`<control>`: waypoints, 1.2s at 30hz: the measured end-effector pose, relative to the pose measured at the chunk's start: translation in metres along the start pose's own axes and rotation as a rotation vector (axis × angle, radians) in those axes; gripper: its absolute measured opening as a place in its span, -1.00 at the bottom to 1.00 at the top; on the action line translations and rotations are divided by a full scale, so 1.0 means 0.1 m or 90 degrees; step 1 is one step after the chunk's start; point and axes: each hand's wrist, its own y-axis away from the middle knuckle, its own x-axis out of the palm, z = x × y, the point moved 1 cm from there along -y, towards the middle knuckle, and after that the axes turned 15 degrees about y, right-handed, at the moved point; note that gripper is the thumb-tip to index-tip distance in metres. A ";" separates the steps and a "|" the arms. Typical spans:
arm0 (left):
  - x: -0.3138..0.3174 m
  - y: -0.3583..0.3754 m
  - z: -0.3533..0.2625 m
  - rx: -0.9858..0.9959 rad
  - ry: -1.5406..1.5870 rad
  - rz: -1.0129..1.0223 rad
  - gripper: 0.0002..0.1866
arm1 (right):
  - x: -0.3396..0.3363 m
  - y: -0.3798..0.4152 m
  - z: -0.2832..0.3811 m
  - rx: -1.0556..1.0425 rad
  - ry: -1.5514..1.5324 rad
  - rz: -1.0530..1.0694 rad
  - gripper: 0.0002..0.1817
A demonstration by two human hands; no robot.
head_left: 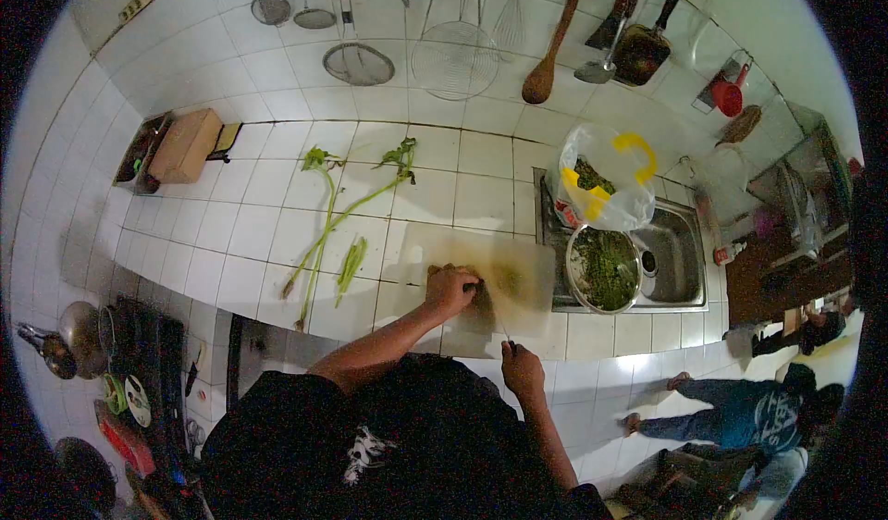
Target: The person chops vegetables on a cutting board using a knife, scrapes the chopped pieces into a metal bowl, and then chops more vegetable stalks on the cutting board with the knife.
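Observation:
My right hand point(524, 370) is wrapped round the black handle of a knife point(504, 333) at the front edge of a pale cutting board point(527, 321). On the board, my left hand point(450, 290) is closed with its fingers curled down; a small dark thing shows by its fingertips, too small to name. A yellowish-green stain point(511, 281) marks the board to its right. Long green leafy stalks point(331, 224) lie on the white tiles to the left, with shorter green pieces point(351, 266) beside them.
A metal bowl of chopped greens point(606, 270) rests by the sink point(675, 253), below a plastic bag point(606, 178). Utensils such as a wooden spoon point(539, 80) hang on the wall. A cardboard box point(185, 147) is at the back left; another person point(740, 414) is at the right.

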 end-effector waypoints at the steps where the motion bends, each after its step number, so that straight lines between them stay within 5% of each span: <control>1: 0.01 0.00 0.01 0.010 -0.024 -0.001 -0.81 | -0.01 -0.03 0.03 0.013 -0.026 0.002 -0.42; 12: 0.00 -0.01 -0.01 -0.049 0.054 0.014 -0.81 | -0.10 0.16 -0.05 0.110 0.025 0.036 -0.44; 17: 0.01 0.01 0.02 -0.068 0.015 -0.046 -0.80 | -0.10 0.15 0.05 0.004 -0.028 -0.028 -0.43; 26: 0.07 0.02 0.00 -0.074 -0.014 -0.031 -0.82 | -0.13 -0.15 -0.10 -0.089 0.033 0.048 -0.46; 36: 0.08 -0.01 0.14 -0.120 0.094 -0.016 -0.89 | -0.14 -0.13 -0.29 -0.032 0.012 0.048 -0.43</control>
